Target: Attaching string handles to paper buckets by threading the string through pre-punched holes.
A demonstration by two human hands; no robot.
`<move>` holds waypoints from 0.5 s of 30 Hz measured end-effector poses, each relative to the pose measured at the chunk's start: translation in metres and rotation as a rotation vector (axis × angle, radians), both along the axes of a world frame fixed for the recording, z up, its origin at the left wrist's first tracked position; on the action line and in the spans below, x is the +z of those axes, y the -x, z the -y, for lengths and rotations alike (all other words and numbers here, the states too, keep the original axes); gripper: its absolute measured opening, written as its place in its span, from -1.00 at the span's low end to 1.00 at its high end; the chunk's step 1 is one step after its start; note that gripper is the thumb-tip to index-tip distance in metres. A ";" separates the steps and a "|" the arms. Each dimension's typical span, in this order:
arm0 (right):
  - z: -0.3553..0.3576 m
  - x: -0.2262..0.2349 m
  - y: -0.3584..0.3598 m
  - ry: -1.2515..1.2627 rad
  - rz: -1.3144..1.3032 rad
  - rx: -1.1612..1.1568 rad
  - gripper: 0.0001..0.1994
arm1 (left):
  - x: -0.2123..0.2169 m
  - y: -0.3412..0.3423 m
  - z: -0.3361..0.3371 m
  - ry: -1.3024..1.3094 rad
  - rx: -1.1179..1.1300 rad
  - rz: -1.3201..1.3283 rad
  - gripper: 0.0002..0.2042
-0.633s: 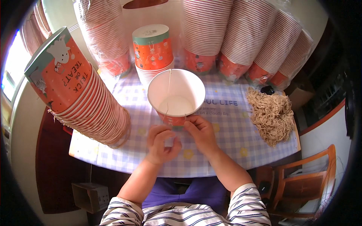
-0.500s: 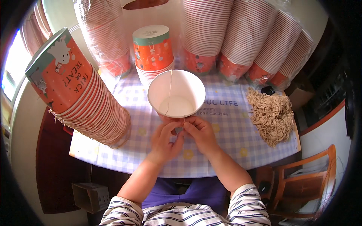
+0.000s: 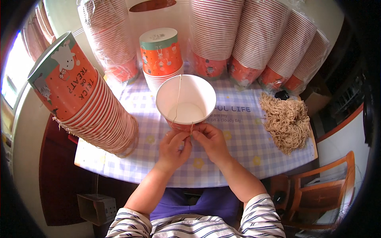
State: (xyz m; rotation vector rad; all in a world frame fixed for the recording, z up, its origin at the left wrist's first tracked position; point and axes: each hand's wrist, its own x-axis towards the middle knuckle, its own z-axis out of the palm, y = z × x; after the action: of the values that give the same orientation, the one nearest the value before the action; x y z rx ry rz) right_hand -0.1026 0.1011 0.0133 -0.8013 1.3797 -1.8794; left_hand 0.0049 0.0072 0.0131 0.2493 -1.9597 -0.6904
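A white-lined paper bucket (image 3: 190, 90) with an orange-red outside stands mouth up on the table in front of me. A thin beige string (image 3: 178, 97) runs across its mouth from the far rim to the near side. Just below the near rim, my left hand (image 3: 172, 148) is closed, thumb and forefinger pinched near the string's end. Beside it, my right hand (image 3: 212, 143) pinches the short piece of string that comes over the rim. The fingertips almost meet, and the knot or hole between them is too small to make out.
At the left leans a tall stack of orange buckets (image 3: 97, 109) with strings hanging at the rims. A shorter upside-down stack (image 3: 160, 55) stands behind my bucket. Plastic-wrapped stacks (image 3: 260, 33) line the back. Right lies a heap of beige strings (image 3: 286, 125) on the checked tablecloth (image 3: 246, 146).
My left fingers have shifted slightly away from the rim, and a longer piece of string now shows between the rim and my right fingertips. The bucket stays nearly in place.
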 end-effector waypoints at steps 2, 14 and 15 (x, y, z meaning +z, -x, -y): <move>0.000 -0.001 -0.002 0.013 -0.010 0.001 -0.87 | -0.002 -0.001 0.000 0.029 -0.012 0.040 -0.82; 0.002 -0.003 -0.007 0.074 0.038 0.011 -0.87 | -0.001 0.001 -0.001 0.047 0.006 0.014 -0.84; 0.002 -0.003 -0.007 0.077 0.048 0.009 -0.88 | -0.001 0.001 -0.001 0.048 0.006 0.014 -0.84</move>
State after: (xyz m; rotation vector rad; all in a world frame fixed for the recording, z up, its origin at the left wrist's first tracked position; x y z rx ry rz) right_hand -0.0951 0.0987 0.0103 -0.7933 1.2800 -1.9422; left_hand 0.0039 0.0080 0.0118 0.2316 -1.9852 -0.6387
